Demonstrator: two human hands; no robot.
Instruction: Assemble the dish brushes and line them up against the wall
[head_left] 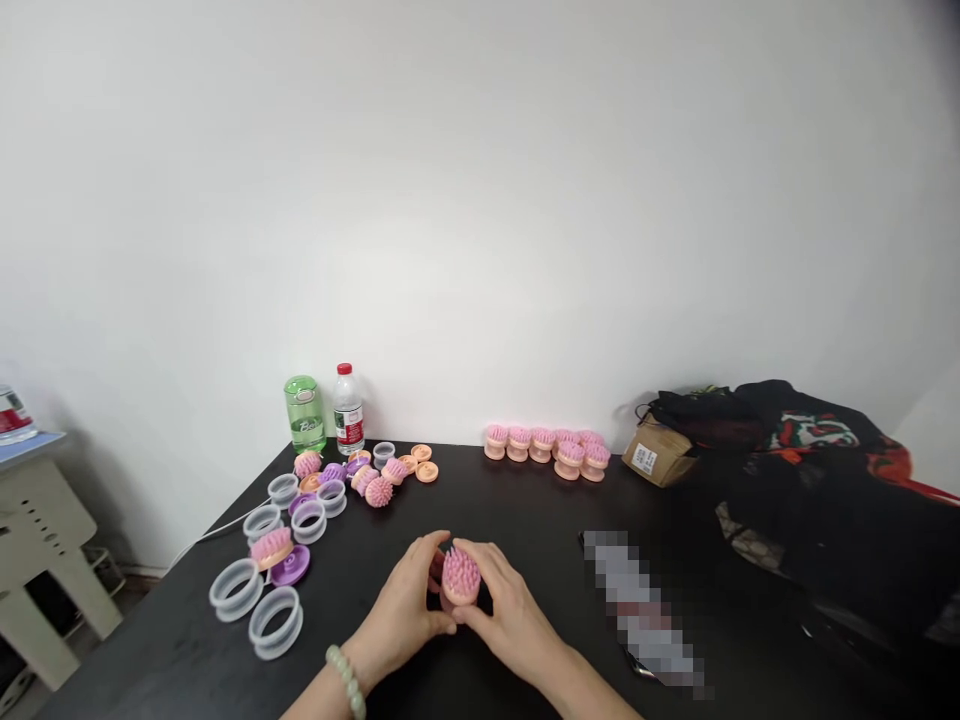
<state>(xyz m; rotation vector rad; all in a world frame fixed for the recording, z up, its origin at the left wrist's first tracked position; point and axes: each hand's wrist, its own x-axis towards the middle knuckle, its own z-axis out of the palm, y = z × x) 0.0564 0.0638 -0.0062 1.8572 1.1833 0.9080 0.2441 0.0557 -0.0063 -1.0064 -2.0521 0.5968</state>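
Note:
A pink scalp massage brush (460,577) with soft bristles facing up is held between my two hands, low over the front middle of the black table (420,520). My left hand (405,607), with a pale green bead bracelet at the wrist, closes on its left side, thumb at the front. From the right, my right hand (512,608) grips the same brush with thumb and fingers. Its base is partly hidden by my fingers. Towards the left lie clear plastic rings (276,622), a purple disc (290,566) and a loose pink bristle head (271,548).
Finished-looking pink brushes (570,458) stand in a group by the wall. Orange discs (427,471), a green bottle (305,415) and a water bottle (349,412) are at the back left. A cardboard box (657,452), dark cloth (810,500) and a pixelated object (641,610) lie right.

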